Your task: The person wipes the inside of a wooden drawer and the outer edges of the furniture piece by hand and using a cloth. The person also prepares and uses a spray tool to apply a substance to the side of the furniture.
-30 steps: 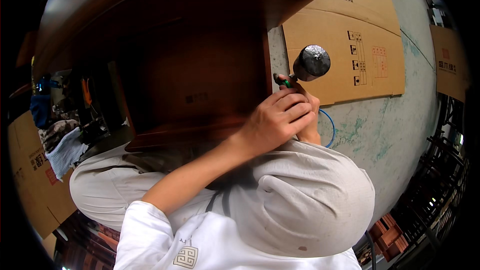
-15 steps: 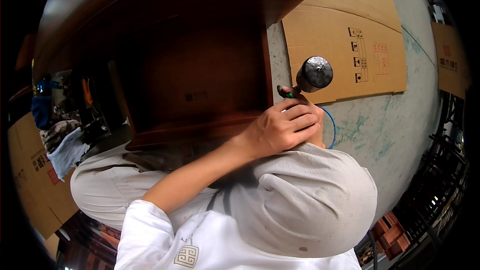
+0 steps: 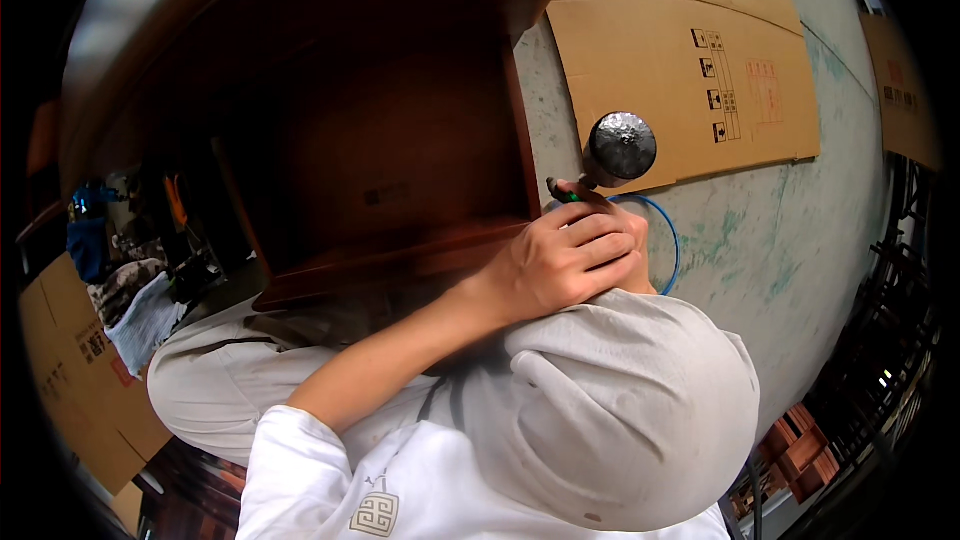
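Note:
A spray gun with a round, dark metal cup (image 3: 621,148) stands up beyond my knee, beside the open side of a dark brown wooden cabinet (image 3: 400,150). My right hand (image 3: 640,232), mostly hidden behind the left one and the knee, is closed on the gun's handle. Over it lies my left hand (image 3: 568,262), its fingers curled round the back of my right hand near the wrist. A thin blue hose (image 3: 678,240) loops out to the right of my hands.
Flattened cardboard (image 3: 640,70) covers part of the grey floor (image 3: 760,220) at the far right. On the left are a pale cloth (image 3: 147,325) and another cardboard piece (image 3: 75,350). Dark wooden furniture parts (image 3: 800,450) lie at the lower right.
The whole view has shifted slightly, with the cabinet and flat cardboard moving up and left in it. Both hands keep the same grip, and the spray gun stays beside the cabinet.

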Demonstrator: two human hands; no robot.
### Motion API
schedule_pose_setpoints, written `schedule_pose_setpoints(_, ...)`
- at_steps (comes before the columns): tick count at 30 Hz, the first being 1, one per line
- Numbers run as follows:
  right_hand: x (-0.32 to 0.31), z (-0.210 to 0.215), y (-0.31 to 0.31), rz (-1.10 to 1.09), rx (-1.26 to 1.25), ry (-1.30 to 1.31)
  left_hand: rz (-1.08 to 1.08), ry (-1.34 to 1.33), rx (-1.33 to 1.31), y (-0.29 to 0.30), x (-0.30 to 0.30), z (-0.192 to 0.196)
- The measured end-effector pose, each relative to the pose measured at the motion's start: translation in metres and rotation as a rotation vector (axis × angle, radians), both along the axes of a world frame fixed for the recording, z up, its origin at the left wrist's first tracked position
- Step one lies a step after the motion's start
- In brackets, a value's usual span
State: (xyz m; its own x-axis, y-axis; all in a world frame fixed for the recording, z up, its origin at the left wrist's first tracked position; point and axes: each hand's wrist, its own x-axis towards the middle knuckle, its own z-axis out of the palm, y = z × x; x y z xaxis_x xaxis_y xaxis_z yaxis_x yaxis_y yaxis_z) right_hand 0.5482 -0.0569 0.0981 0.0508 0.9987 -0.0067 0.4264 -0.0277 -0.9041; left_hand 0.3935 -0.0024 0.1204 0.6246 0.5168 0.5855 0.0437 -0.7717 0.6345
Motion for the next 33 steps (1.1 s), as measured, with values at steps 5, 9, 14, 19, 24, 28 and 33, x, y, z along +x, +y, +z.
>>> schedule_pose_setpoints(5, 0.017, 0.014, -0.028, 0.058, -0.101, -0.086, -0.057, 0.007, -0.002, -0.001, 0.004, -0.004)
schedule_pose_setpoints(9, 0.018, 0.016, -0.037, -0.161, -0.175, -0.024, -0.004, 0.086, -0.068, 0.008, -0.012, -0.011)
schedule_pose_setpoints(14, 0.011, -0.001, -0.046, -0.24, -0.152, 0.062, 0.018, 0.498, -0.295, 0.013, -0.061, -0.021)
schedule_pose_setpoints(19, 0.007, -0.012, -0.053, -0.227, -0.13, 0.145, -0.007, 0.682, -0.554, 0.003, -0.08, -0.025)
schedule_pose_setpoints(24, 0.008, -0.013, -0.045, -0.229, -0.081, 0.175, -0.07, 0.77, -0.496, -0.001, -0.076, -0.031)
schedule_pose_setpoints(28, 0.009, -0.002, -0.016, -0.215, 0.0, 0.161, -0.059, 0.862, -0.487, -0.004, -0.073, -0.031)
schedule_pose_setpoints(33, 0.013, 0.012, 0.017, -0.204, -0.058, 0.221, -0.06, 0.872, -0.503, -0.002, -0.069, -0.03)
